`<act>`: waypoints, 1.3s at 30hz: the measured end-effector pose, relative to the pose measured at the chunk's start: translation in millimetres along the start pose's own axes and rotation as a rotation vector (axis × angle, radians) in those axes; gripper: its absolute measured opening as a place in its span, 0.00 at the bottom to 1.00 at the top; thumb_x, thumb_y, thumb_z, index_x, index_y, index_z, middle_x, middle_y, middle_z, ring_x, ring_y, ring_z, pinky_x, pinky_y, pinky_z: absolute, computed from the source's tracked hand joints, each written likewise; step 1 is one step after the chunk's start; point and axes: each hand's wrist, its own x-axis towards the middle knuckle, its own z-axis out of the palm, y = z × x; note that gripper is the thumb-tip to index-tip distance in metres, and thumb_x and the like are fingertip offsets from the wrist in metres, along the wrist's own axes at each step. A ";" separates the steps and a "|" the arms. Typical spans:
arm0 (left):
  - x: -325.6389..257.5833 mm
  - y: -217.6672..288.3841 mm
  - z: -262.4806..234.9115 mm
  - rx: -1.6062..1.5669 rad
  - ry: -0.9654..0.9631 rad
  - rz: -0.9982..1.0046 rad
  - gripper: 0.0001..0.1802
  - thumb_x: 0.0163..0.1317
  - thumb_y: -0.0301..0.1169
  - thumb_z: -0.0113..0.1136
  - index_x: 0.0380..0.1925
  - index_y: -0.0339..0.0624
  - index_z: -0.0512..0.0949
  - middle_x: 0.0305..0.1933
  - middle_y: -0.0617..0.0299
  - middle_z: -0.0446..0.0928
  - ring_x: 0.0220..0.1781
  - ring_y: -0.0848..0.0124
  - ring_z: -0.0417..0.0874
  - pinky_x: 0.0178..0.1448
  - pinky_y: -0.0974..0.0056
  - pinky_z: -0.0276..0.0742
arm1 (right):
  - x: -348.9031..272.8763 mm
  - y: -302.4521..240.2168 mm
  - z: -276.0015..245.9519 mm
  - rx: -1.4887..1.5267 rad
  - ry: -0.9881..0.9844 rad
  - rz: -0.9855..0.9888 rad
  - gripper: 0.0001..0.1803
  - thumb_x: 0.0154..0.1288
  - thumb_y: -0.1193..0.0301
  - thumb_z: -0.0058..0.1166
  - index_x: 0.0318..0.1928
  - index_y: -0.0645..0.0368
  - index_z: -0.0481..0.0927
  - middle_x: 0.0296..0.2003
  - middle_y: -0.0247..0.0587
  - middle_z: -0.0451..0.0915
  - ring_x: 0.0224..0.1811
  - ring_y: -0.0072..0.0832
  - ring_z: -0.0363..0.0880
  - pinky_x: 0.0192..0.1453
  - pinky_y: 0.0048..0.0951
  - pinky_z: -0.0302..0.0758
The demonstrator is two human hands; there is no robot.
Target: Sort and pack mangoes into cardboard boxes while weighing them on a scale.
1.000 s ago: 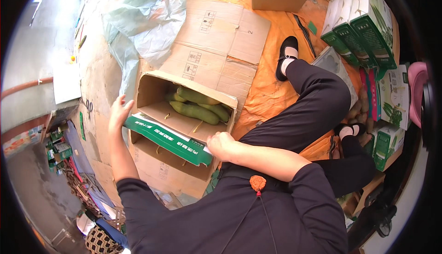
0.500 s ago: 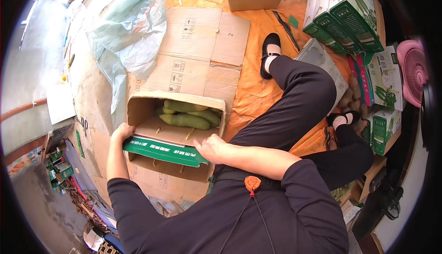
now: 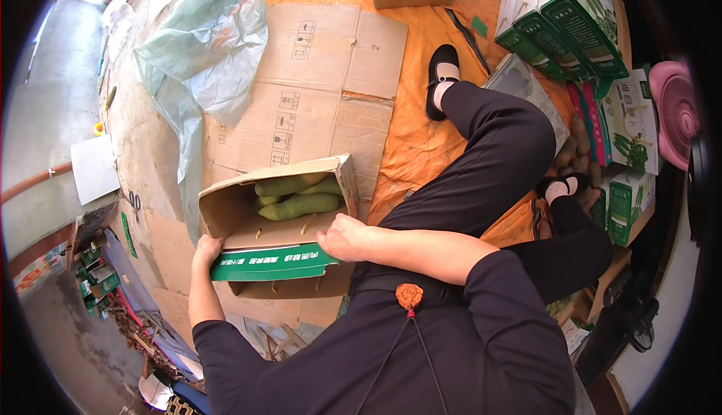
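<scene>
Since the earlier frame, the cardboard box (image 3: 280, 219) has been turned slightly, its green-edged flap (image 3: 272, 261) kept low. The left hand (image 3: 206, 250) is curled around the flap's left end; the right hand (image 3: 343, 237) is pressed, fingers bent, on its right end. Green vegetables (image 3: 299, 198) are seen inside.

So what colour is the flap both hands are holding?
Green with white print, on the flap of the box; head view.

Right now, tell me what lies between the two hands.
In the head view, the green lid flap of the open cardboard box spans from the left hand to the right hand; both touch the box.
</scene>
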 end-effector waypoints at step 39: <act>-50.6 311.2 -102.2 0.065 0.513 0.768 0.18 0.58 0.28 0.56 0.49 0.38 0.77 0.46 0.47 0.80 0.46 0.57 0.82 0.52 0.58 0.76 | -342.9 84.7 -173.8 0.452 1.266 0.501 0.14 0.60 0.72 0.54 0.47 0.61 0.78 0.36 0.44 0.83 0.40 0.37 0.82 0.45 0.32 0.76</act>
